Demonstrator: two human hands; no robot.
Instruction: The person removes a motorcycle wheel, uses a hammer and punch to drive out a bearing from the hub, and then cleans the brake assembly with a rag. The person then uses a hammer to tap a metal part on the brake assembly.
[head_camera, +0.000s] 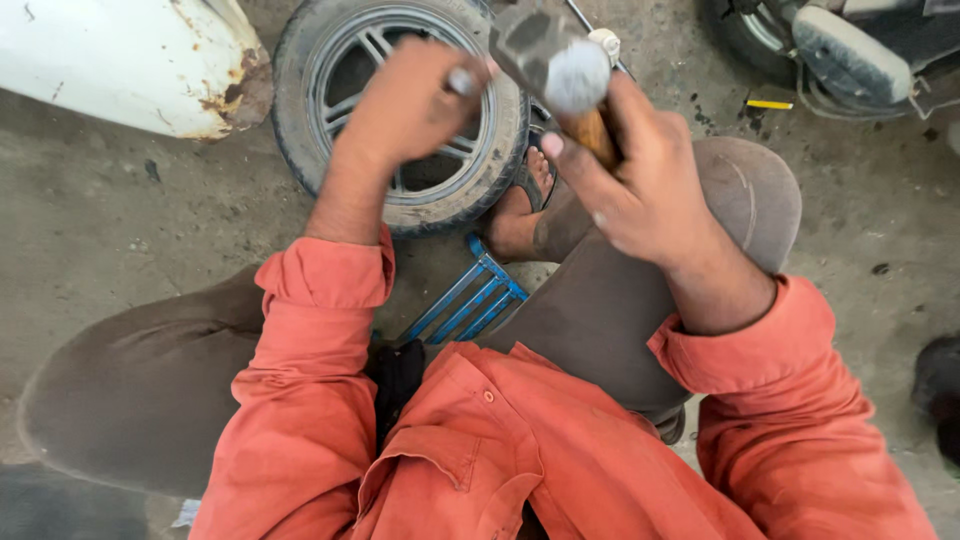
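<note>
surface: grey, stained concrete floor (120, 220) | flat on it: small black rubber tyre on a grey spoked wheel (300, 110) | beside the tyre: white rusted metal panel (120, 55) | under the seated person: blue metal-barred low stool (465, 300) | far right: small yellow strip (768, 103), dark scraps nearby

Looks like a roadside vehicle repair workshop to us: bare stained concrete floor (120, 220), small alloy wheel with tyre (400, 110) lying flat at 12 o'clock, rusted white body panel (130, 60) at 10, part of a scooter (850, 50) at 2, hammer (555, 60) raised.
</note>
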